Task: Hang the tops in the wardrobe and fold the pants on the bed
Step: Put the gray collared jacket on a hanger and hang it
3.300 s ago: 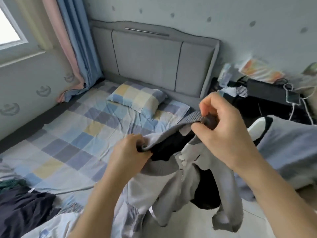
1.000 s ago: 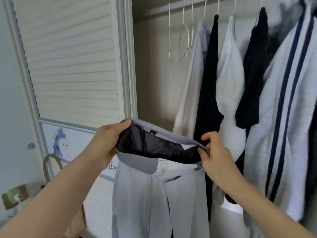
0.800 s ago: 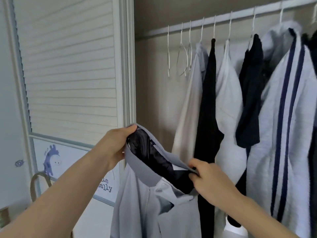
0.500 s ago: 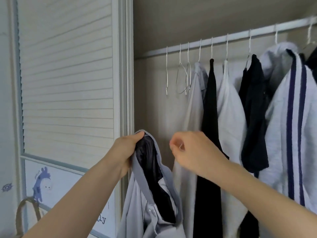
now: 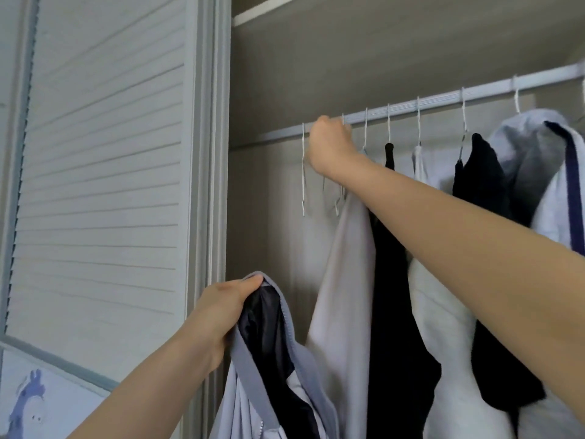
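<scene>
My left hand [image 5: 218, 315] grips the collar of a light grey jacket [image 5: 272, 375] with a dark lining, which hangs down at the lower middle. Up at the wardrobe rail [image 5: 437, 103], my right hand [image 5: 330, 144] is closed around the hook of an empty white wire hanger [image 5: 337, 198]. A second bare hanger [image 5: 303, 172] hangs just left of that hand. To the right, tops hang on the rail: a pale beige one [image 5: 342, 280], a black one [image 5: 392, 280], a white one [image 5: 443, 312], another black one [image 5: 487, 191] and a grey one with navy stripes [image 5: 550, 172].
A white louvred wardrobe door [image 5: 101, 172] stands at the left, with its frame [image 5: 215, 185] beside my left hand. A panel with a blue cartoon animal [image 5: 28, 403] sits below it. The wardrobe's back wall [image 5: 269, 217] is bare left of the hangers.
My right hand let go of the jacket collar and rose to the rail, closing on a hanger hook. My left hand kept hold of the jacket. The view tilted upward.
</scene>
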`<state>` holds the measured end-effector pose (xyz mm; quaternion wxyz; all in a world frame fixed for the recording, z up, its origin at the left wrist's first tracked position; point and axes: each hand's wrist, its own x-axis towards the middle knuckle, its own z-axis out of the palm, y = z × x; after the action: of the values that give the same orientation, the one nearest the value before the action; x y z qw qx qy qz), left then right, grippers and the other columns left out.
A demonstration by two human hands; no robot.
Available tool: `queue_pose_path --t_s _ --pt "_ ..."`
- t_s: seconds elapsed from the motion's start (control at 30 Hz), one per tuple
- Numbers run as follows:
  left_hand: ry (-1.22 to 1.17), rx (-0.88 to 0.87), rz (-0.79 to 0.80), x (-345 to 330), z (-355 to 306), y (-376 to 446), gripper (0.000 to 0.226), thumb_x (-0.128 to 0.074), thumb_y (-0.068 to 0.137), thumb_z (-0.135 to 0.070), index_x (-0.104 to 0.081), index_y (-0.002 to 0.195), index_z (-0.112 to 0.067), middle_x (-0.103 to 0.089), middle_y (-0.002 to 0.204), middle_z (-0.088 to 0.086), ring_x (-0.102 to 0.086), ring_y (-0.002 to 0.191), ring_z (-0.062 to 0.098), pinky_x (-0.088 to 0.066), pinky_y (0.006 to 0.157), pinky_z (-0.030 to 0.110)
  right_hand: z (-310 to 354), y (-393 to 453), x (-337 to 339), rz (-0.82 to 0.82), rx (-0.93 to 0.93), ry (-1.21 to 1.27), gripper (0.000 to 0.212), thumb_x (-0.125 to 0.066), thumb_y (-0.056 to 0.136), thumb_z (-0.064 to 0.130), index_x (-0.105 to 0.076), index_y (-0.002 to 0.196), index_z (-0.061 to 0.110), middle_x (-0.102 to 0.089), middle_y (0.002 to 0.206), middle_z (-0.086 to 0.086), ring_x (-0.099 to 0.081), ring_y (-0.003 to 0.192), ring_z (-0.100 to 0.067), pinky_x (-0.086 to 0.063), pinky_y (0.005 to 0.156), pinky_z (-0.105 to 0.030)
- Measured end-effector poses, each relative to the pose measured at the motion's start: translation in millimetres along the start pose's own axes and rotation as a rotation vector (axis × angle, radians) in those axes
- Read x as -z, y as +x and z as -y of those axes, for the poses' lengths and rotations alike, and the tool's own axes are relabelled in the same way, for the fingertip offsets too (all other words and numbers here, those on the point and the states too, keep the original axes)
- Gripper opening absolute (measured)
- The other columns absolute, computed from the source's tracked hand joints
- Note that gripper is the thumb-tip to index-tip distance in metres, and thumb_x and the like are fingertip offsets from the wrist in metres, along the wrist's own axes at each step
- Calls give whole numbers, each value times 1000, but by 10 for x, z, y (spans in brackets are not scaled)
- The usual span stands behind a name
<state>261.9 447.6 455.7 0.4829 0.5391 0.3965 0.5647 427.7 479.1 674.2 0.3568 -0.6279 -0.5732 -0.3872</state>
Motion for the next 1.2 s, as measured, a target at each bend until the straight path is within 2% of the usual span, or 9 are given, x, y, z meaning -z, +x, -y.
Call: queue_pose_path --t_s 0.2,0.37,0.6,0.67,0.7,0.77,0.87,1.03,1.2 --pt "29 -28 1 12 39 90 23 -70 87 -34 -78 88 -12 -77 86 9 -74 80 24 -55 76 33 -179 251 -286 273 -189 133 40 -42 91 13 -53 127 2 -50 137 -17 -49 125 -36 -42 103 -40" --pt "37 -31 -19 36 41 123 23 -70 88 -33 -77 88 -12 -77 86 9 -74 81 24 -55 76 33 -367 239 -440 305 -269 220 34 -37 97 15 -57 119 -3 -56 128 -19 -54 117 -34 -43 88 -32" --pt "59 -19 -8 43 40 111 25 -70 88 -32 -78 85 -9 -77 85 10 -74 78 23 -55 74 32 -648 194 -568 268 -503 693 39 -35 102 14 -47 137 2 -48 141 -14 -46 130 -28 -40 94 -28" --pt "68 -17 -4 34 43 100 25 -70 88 -33 -77 88 -9 -77 86 9 -74 79 23 -55 74 32 -725 206 -670 294 -373 408 36 -32 104 16 -50 133 5 -52 138 -9 -50 127 -17 -38 101 -23" --pt "72 -15 1 32 46 93 25 -70 88 -33 -77 89 -9 -77 86 9 -74 79 23 -55 74 32 -713 198 -635 293 -322 284 34 -32 105 15 -53 128 4 -60 128 -11 -58 117 -11 -43 94 -17" --pt "85 -6 11 40 47 67 26 -70 88 -34 -77 89 -9 -77 86 9 -74 80 24 -55 75 33 -646 219 -498 215 -451 593 31 -31 104 13 -58 114 -1 -68 96 -17 -67 86 -9 -47 58 -9" --pt "108 8 21 73 59 26 28 -69 88 -36 -78 85 -9 -77 86 10 -74 79 24 -55 74 33 -608 108 -344 108 -450 782 37 -34 101 17 -52 127 -3 -61 112 -19 -58 103 -31 -43 69 -28" --pt "145 53 32 109 57 -86 30 -70 87 -38 -76 91 -8 -77 86 10 -74 78 24 -54 73 32 -481 -165 -152 122 -468 791 12 -47 93 20 -48 94 8 -44 69 -3 -39 56 -15 -26 46 -21" --pt "153 126 53 130 81 -313 30 -72 85 -33 -73 101 -7 -77 88 10 -74 82 27 -53 70 32 -373 -730 59 339 -612 1106 13 -49 89 16 -53 101 14 -46 93 -3 -43 74 -16 -50 71 -39"
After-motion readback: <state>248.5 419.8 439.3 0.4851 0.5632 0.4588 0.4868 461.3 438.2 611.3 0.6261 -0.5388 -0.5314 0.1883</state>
